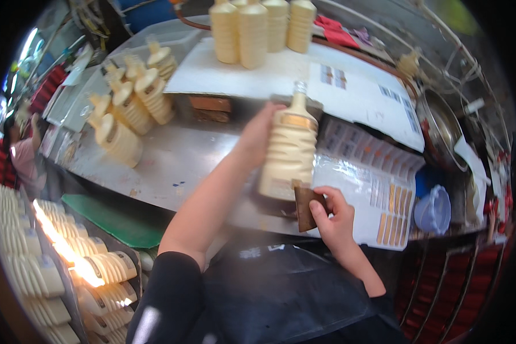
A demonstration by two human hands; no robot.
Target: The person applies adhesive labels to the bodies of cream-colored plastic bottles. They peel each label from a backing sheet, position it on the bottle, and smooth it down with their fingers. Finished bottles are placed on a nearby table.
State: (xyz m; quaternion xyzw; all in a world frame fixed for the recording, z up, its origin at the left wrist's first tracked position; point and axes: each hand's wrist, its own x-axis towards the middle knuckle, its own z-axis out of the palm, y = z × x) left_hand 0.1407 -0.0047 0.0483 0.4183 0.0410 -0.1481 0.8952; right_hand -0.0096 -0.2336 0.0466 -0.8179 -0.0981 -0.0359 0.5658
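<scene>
Dark apron cloth (281, 292) on the person's front is closest to the camera. Past it, the left arm (209, 198) reaches up to a cream bottle (286, 155). The left grip (259, 135) is at the upper left side of the bottle, and its fingers go out of sight behind, so one cannot tell how far it is closed or how hard it holds. The cream bottle is in the middle, over the surface (155, 186), with its neck pointing away from the person. At its lower right, the right grip (335, 221) is pinched on a brown flat piece (309, 213), with the thumb on the front. One corner of the piece overlaps the bottle's low end; blur hides whether they touch.

To do this well, the left side should stop the bottle from rolling or sliding. The right side should keep the piece flat and push softly and evenly.

On the left, more cream bottles (129, 103) are bunched close together, and a bump could tip them. The most room is between them and the left arm, where grey metal shows. Farther back, the white board (192, 71) has an edge that the bottle could knock. To the right, label sheets (391, 200) lie just beside the right grip, so it should lift, not drag. Farther right, a pale blue bucket (433, 209) needs a wide miss.
</scene>
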